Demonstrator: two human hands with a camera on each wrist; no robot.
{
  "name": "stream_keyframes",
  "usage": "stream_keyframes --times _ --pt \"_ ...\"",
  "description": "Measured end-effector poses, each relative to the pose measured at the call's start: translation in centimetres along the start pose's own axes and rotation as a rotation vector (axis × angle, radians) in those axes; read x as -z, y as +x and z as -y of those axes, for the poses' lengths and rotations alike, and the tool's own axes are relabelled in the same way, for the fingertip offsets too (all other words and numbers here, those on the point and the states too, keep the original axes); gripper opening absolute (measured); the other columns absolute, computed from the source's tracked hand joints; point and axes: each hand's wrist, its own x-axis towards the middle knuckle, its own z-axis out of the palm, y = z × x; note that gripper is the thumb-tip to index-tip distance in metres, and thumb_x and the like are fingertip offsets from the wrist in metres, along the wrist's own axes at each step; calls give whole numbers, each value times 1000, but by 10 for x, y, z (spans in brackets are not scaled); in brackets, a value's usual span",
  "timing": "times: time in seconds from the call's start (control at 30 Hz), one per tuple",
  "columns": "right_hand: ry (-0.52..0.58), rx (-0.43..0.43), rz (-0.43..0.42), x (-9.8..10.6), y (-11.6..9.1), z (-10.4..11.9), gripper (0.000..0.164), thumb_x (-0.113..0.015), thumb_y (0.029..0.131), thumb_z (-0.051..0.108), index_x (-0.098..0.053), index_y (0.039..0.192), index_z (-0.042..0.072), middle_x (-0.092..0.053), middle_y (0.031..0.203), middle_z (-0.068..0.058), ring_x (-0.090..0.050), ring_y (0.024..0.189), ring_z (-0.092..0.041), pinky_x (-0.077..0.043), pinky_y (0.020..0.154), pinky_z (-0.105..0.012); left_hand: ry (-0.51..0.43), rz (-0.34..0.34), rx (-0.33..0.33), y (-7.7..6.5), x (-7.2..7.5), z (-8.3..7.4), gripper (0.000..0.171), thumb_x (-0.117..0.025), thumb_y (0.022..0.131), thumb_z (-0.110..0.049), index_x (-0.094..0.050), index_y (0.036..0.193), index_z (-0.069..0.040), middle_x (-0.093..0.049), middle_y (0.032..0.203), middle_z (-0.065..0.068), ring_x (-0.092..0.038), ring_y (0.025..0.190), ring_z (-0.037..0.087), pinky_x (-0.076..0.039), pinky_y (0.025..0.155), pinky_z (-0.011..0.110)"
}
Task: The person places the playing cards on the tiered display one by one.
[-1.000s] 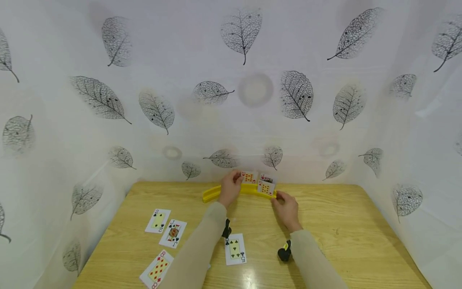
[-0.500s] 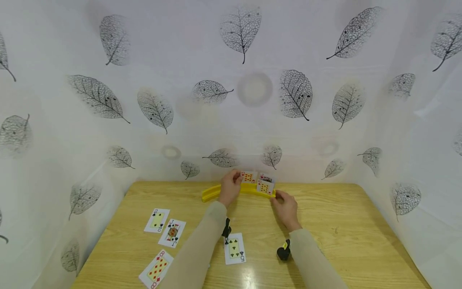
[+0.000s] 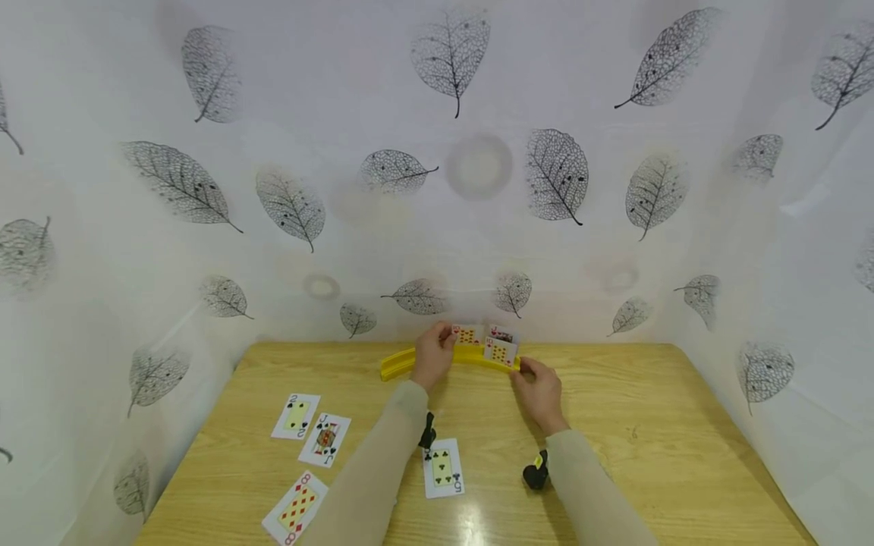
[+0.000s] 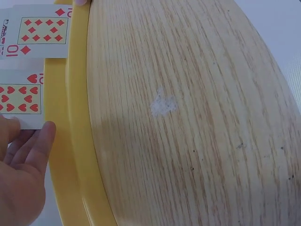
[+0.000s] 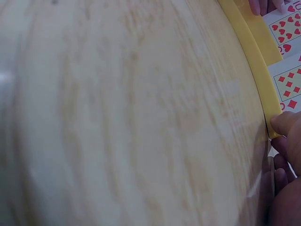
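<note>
A curved yellow card holder [image 3: 398,365] lies near the table's back edge. My left hand [image 3: 432,360] pinches the left edge of the ten of hearts [image 3: 467,335], which stands at the holder; in the left wrist view, a fingertip touches the yellow rim beside the card [image 4: 21,99]. Right of it, the ten of diamonds [image 3: 501,352] stands in the holder, with a jack [image 3: 504,332] partly hidden behind. At the holder's right end, my right hand [image 3: 541,390] grips the tip, its thumb on the front face in the right wrist view; some fingers are partly hidden.
Face up on the wooden table [image 3: 635,425] lie a two of spades [image 3: 297,416], a jack of spades [image 3: 325,440], an eight of diamonds [image 3: 297,509] and a five of clubs [image 3: 443,469]. A leaf-patterned white curtain [image 3: 478,250] hangs behind the table.
</note>
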Motion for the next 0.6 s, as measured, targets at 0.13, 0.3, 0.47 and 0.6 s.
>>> stream_keyframes --times 0.13,0.3,0.47,0.6 --pt "3 2 -1 0 0 0 41 -74 98 14 -67 134 -5 -71 129 -26 -64 123 -41 -50 109 -57 11 -20 -8 -1 0 -2 8 -62 105 -3 -67 108 2 -72 100 19 -65 87 27 -60 79 43" --pt "6 -1 -2 -2 1 0 42 -74 97 13 -67 133 -6 -71 128 -26 -62 122 -42 -48 110 -58 5 -21 13 -1 1 -2 15 -64 104 -4 -72 116 1 -74 105 19 -70 94 30 -62 84 45" --pt "10 5 3 -2 1 -1 42 -73 97 13 -67 134 -6 -71 128 -26 -64 122 -41 -51 108 -56 -24 0 33 -3 7 -4 28 -65 103 -3 -68 131 -1 -75 114 20 -72 106 35 -62 93 48" --pt "5 8 2 1 0 1 41 -73 98 11 -66 134 -7 -71 127 -27 -63 122 -43 -50 108 -58 -40 16 59 -8 14 -6 30 -66 103 -4 -66 133 -2 -73 118 21 -71 112 36 -60 100 50"
